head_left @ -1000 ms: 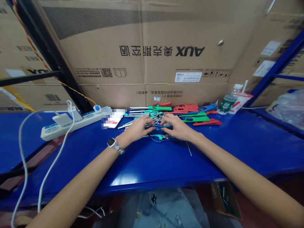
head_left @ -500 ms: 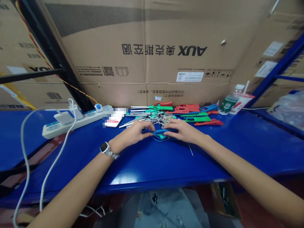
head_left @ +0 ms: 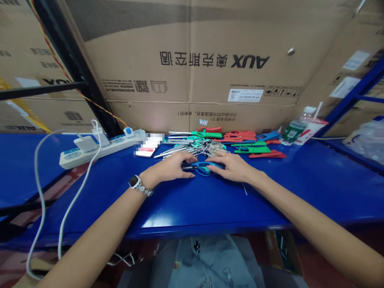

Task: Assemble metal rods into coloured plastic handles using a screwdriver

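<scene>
A blue stick lighter (head_left: 205,170) with a loop-shaped trigger guard and teal inner parts lies low over the blue table, its metal tube pointing left. My right hand (head_left: 232,167) grips the handle end, thumb and fingers pressed on it. My left hand (head_left: 172,168) is at the tube end, thumb and fingers apart on either side of the tube, not visibly pinching it. Just behind the hands is a pile of metal tubes (head_left: 175,148) with teal ends and tangled thin wires (head_left: 208,147).
Red lighter shells (head_left: 240,136), green shells (head_left: 252,149) and blue ones lie at the back right. A bottle (head_left: 290,132) and a paper cup (head_left: 310,130) stand beyond them. To the left are a power strip (head_left: 90,154) with white cables and a white card (head_left: 150,145). A large carton rises behind.
The left thumb and fingers have spread apart, and the lighter's metal tube now shows between them. My right hand stays on the handle. The view has shifted slightly.
</scene>
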Demonstrator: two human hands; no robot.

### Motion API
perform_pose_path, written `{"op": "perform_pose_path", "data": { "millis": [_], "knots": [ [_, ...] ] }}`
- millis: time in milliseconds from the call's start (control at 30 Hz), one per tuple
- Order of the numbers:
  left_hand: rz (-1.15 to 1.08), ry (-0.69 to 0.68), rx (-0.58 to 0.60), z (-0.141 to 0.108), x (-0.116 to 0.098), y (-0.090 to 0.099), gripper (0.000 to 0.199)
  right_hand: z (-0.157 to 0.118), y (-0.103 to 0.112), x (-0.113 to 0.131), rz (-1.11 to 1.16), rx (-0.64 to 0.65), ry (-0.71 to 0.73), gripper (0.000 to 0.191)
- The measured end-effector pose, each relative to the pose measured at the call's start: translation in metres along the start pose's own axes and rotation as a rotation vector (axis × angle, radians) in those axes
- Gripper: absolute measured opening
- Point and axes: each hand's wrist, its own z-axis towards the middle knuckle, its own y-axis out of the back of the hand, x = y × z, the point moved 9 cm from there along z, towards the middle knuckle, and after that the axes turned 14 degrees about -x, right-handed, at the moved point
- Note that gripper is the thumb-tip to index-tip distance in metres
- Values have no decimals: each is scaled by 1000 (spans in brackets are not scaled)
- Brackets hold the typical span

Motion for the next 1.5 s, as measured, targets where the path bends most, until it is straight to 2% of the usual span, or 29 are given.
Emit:
{"op": "perform_pose_path", "data": {
  "millis": [133,233,367,533,633,933,1100,1367,1500],
  "knots": [
    [-32,3,16,1,-2,-7,38,-6,-4,3,-78,29,17,51],
    [-36,16,20,1,-2,-9,37,-7,-5,5,-126,18,55,50],
    [-53,27,54,0,-1,-9,36,-7,-2,15,-130,-25,207,48],
    [-8,157,103,-3,12,-1,32,-6,1,19,-110,-51,314,52],
    [19,176,127,-4,16,0,24,-6,-2,20,-100,-26,344,52],
    [9,105,114,-2,16,-6,26,-7,-6,14,-20,-32,288,48],
    [22,73,97,-1,9,-7,29,-5,-12,6,48,24,250,49],
    [108,0,-44,2,-9,-20,53,-3,-14,4,119,14,240,48],
    [195,-2,-78,7,-13,-28,54,-3,-14,4,162,1,218,45]
  ]
}}
